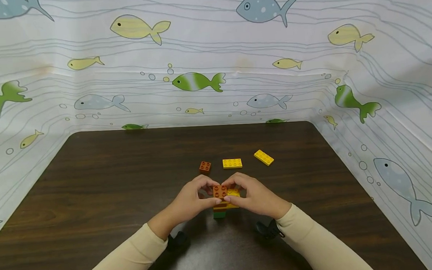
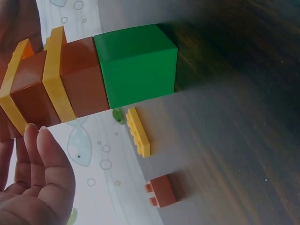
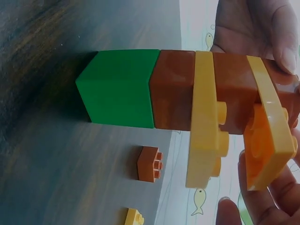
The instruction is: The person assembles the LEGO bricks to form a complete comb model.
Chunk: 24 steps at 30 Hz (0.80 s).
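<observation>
Stack (image 1: 219,205) on bench (image 1: 130,176), one loose block (image 1: 204,167) at its eleven o'clock, left hand (image 1: 190,199) and right hand (image 1: 257,194) fingers clamped on top block (image 1: 220,192), wrist views baring one green, three brown, two yellow layers (image 3: 204,93), head view alone showing both loose plates (image 1: 232,163) (image 1: 263,157), at one and two

A dark brown, wood-grained surface with rounded far corners (image 1: 104,169) has a white, creased sheet printed with fish, bubbles and thin wavy lines (image 1: 211,37) behind it and along its left and right sides. Above the middle of the surface's far edge is a printed green-and-white fish (image 1: 191,82); a faint tan stain (image 1: 44,70) shows above its far left corner. Soft light leaves a greyish sheen toward the surface's near edge.
</observation>
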### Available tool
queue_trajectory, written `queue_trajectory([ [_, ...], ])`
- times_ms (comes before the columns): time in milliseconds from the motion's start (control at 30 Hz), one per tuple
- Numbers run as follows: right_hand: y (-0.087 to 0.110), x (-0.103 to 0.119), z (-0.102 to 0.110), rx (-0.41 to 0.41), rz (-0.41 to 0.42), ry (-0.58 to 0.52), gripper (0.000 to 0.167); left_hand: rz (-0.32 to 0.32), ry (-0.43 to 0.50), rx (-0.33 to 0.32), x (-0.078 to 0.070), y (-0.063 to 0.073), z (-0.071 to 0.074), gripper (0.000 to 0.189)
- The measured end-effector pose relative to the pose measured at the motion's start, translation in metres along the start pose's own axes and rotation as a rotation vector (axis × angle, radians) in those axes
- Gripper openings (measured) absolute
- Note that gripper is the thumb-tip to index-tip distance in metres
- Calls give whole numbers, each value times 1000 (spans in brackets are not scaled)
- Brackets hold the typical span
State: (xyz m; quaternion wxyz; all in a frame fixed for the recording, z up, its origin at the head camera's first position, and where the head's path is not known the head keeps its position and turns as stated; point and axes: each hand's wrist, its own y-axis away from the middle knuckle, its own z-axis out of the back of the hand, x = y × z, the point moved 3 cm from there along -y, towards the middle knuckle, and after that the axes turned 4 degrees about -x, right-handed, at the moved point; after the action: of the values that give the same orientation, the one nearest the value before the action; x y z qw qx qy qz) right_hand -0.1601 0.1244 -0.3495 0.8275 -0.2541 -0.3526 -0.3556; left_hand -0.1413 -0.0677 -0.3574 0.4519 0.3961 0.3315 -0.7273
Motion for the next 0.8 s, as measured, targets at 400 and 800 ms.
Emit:
queue_trajectory([
  [400,-9,-10,8,30,-22,-103,31,14,2,-8,0,-2,1,31],
  [800,-32,-42,23,-91,-185,-240,41,34,22,9,0,-1,0,32],
])
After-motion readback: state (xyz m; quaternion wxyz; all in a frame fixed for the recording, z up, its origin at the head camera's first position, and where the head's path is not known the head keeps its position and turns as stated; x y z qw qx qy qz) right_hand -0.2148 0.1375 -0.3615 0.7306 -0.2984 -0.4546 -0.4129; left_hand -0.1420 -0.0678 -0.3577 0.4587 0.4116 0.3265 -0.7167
